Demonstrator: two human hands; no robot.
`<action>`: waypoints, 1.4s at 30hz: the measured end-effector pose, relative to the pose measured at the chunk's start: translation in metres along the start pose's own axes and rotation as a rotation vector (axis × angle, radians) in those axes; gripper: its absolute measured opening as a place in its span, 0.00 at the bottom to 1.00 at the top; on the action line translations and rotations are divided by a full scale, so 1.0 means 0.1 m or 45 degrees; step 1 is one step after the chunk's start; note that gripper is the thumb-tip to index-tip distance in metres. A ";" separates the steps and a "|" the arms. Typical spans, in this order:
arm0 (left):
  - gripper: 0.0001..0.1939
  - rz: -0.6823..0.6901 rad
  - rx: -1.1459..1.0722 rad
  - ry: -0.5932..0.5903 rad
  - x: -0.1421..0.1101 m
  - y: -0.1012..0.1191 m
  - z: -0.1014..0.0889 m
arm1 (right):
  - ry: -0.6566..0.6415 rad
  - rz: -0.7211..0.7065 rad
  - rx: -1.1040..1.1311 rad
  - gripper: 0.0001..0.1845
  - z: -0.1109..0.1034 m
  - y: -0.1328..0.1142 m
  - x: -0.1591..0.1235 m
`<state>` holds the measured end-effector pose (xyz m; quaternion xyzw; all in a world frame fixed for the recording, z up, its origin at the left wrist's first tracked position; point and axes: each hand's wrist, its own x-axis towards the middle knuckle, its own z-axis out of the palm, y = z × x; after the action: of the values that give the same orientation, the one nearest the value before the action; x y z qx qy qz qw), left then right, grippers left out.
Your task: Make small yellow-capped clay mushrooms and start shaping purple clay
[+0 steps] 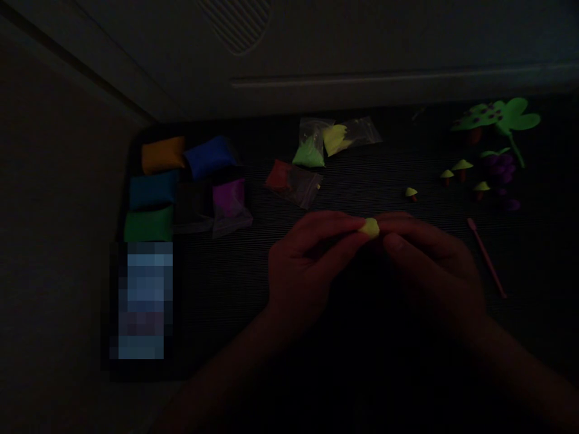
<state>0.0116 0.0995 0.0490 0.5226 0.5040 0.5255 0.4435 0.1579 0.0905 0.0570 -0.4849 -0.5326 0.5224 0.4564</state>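
A small lump of yellow modelling clay [371,228] is pinched between the thumb and forefinger of my left hand [307,259]. From the other side, my right hand [434,265] has its fingertips curled against the same lump, the thumb lying just below them. To the right of my hands are several tiny clay mushrooms with yellow caps and reddish stems, among them the nearest mushroom [411,193]. An open bag of yellow clay [337,138] lies beyond my hands, overlapping a bag of light green clay [310,150]. The picture is very dark.
A bag of red clay [280,178] and a purple bag [230,199] lie left of centre. Farther left are several coloured packs, including an orange pack [163,155], above a blurred bright screen [147,301]. A pink tool [486,259], purple clay balls [502,169] and green leaf shapes [515,117] are at right.
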 end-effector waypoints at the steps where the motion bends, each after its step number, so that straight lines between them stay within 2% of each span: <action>1: 0.08 -0.007 -0.012 0.003 0.00 0.00 0.00 | -0.013 -0.004 -0.002 0.10 0.00 0.01 0.00; 5: 0.06 -0.168 -0.244 0.042 0.02 -0.02 0.02 | -0.058 -0.084 -0.091 0.11 -0.02 0.01 0.02; 9: 0.05 -0.562 -0.817 0.018 0.06 -0.09 0.04 | -0.084 -0.240 -0.400 0.13 -0.02 -0.03 0.02; 13: 0.04 -0.844 -1.209 -0.102 0.07 -0.14 0.05 | 0.028 -0.455 -0.716 0.14 -0.02 -0.02 0.00; 17: 0.03 -0.960 -1.352 -0.180 0.04 -0.13 0.07 | 0.115 -0.642 -0.983 0.14 0.00 0.02 0.00; 21: 0.06 -0.911 -1.300 -0.175 0.04 -0.10 0.09 | 0.130 -0.678 -1.076 0.12 0.01 0.04 0.02; 27: 0.04 -0.692 -0.934 -0.090 0.03 -0.11 0.08 | 0.155 -0.652 -1.085 0.08 0.01 0.02 0.03; 32: 0.07 -0.548 -0.735 -0.130 -0.01 -0.12 0.08 | 0.186 -0.548 -0.949 0.09 -0.01 0.01 0.03; 36: 0.09 -0.435 -0.586 -0.092 -0.02 -0.10 0.09 | 0.207 -0.467 -0.814 0.07 -0.01 0.02 0.03; 42: 0.08 -0.371 -0.484 -0.048 -0.01 -0.11 0.06 | 0.167 -0.407 -0.722 0.07 0.01 0.01 0.02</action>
<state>0.0166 0.1003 0.0382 0.3610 0.4579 0.5315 0.6144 0.1570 0.0925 0.0558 -0.5357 -0.6955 0.2429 0.4127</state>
